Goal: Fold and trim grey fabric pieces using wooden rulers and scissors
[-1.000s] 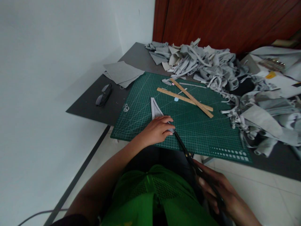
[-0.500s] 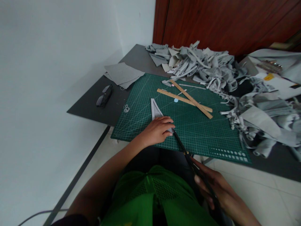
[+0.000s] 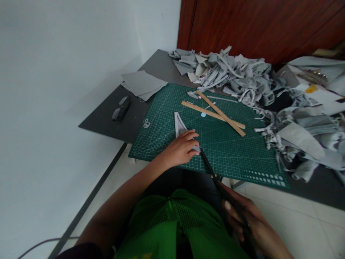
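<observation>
Across a narrow triangular piece of grey fabric (image 3: 181, 128) with pale edging lies my left hand (image 3: 183, 149), its fingers spread and lightly curved, pressing it down on the green cutting mat (image 3: 229, 158). The fabric's pointed end sticks out beyond my hand, and a small corner shows by the fingertips. My right hand (image 3: 246, 216) is closed round the handles of long black scissors (image 3: 208, 163), below the mat's front edge. The tips of the blades reach the fabric corner beside my left fingers, and the blades look nearly together.
Two crossed wooden rulers (image 3: 223, 117) lie on the mat. Behind and to the right are heaps of grey fabric scraps (image 3: 231, 72). Stacked grey sheets (image 3: 144, 84) and eyeglasses (image 3: 121, 108) rest on the dark table (image 3: 104, 122) at left, beside a white wall.
The view has shifted slightly. My left hand stays on the fabric, and the scissors have drawn back a little from the fingers, with their tips near the fabric corner.
</observation>
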### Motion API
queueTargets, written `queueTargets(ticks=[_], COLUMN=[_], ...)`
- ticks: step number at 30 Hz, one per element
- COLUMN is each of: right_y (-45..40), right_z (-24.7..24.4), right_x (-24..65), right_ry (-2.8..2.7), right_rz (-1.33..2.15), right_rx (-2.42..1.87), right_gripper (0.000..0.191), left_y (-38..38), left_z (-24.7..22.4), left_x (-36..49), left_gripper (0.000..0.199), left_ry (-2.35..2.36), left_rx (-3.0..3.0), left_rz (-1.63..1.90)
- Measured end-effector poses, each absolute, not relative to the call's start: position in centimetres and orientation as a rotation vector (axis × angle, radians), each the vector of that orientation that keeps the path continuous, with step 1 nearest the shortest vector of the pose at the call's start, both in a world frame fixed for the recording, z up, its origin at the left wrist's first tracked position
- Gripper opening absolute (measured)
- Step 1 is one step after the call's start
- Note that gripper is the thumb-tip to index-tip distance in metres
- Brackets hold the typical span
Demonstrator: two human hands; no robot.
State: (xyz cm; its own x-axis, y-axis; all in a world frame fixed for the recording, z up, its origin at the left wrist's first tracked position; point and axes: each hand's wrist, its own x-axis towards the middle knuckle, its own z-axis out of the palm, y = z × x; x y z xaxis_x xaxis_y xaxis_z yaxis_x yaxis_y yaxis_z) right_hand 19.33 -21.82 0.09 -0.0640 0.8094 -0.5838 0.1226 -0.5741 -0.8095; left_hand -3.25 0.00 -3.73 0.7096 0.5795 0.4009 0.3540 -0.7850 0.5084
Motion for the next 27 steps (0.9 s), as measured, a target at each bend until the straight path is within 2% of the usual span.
queueTargets(ticks=[10, 17, 22, 27], right_y=[-22.1, -22.5, -22.2, -21.9], right_z=[0.0, -0.4, 0.0, 0.1], right_x=[18.7, 18.8, 18.8, 18.9], right_ry=[-0.830, -0.838, -0.822, -0.848], right_rz=[1.700, 1.699, 1.685, 1.725], right_rx=[-1.633, -1.605, -1.631, -1.619], right_gripper=[0.084, 0.086, 0.086, 0.094], left_y=[-0.3, -0.9, -0.7, -0.6], left_z=[-3.3, -2.4, -2.3, -2.2], left_x=[-3.4, -3.4, -3.3, -3.3], left_gripper=[0.025, 0.005, 0.008, 0.011], left_ry=[0.747, 0.748, 0.761, 0.752], left_rx=[2.604, 2.703, 2.663, 2.648], left_rz=[0.829, 0.726, 0.657, 0.644])
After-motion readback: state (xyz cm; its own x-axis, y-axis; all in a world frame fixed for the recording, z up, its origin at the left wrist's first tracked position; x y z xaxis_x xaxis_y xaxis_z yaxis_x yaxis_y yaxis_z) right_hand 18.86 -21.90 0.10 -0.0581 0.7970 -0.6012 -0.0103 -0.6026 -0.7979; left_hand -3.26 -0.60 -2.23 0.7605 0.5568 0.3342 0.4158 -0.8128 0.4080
